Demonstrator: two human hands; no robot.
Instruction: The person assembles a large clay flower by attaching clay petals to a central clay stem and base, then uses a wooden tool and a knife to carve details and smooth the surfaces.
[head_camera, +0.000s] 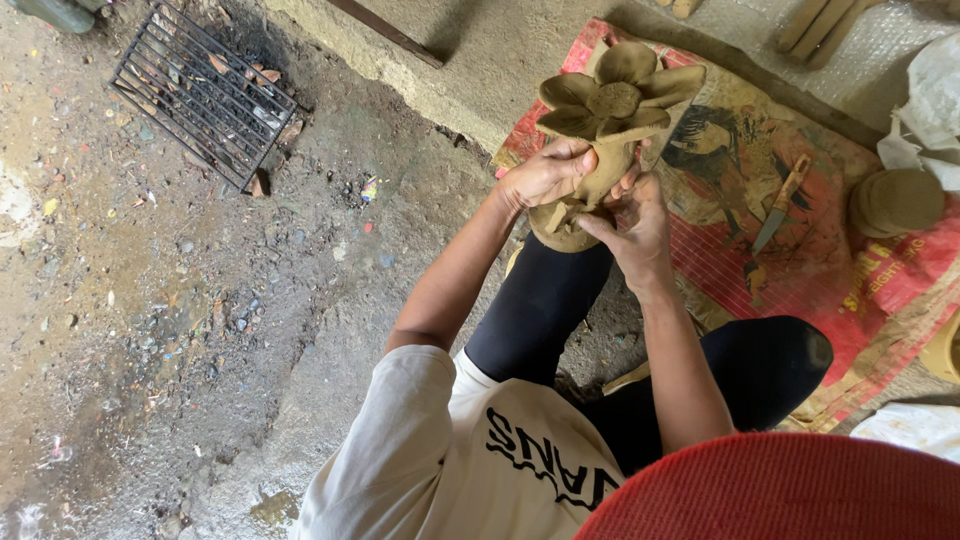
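Note:
I hold a brown clay flower (612, 100) with several broad petals and a round centre; its thick stem runs down to a rounded clay base (558, 232). My left hand (545, 175) wraps around the stem just under the petals. My right hand (637, 225) is at the lower stem, fingers pressed against the clay near the base. The piece is above my black-clad knee (540, 300), over the edge of a red printed sack (800, 270) spread on the ground.
A knife with a wooden handle (778, 208) lies on the sack, and a round clay lump (895, 200) sits to its right. White plastic (935, 95) is at the far right. A metal grate (205, 90) lies on the dirt floor at the upper left.

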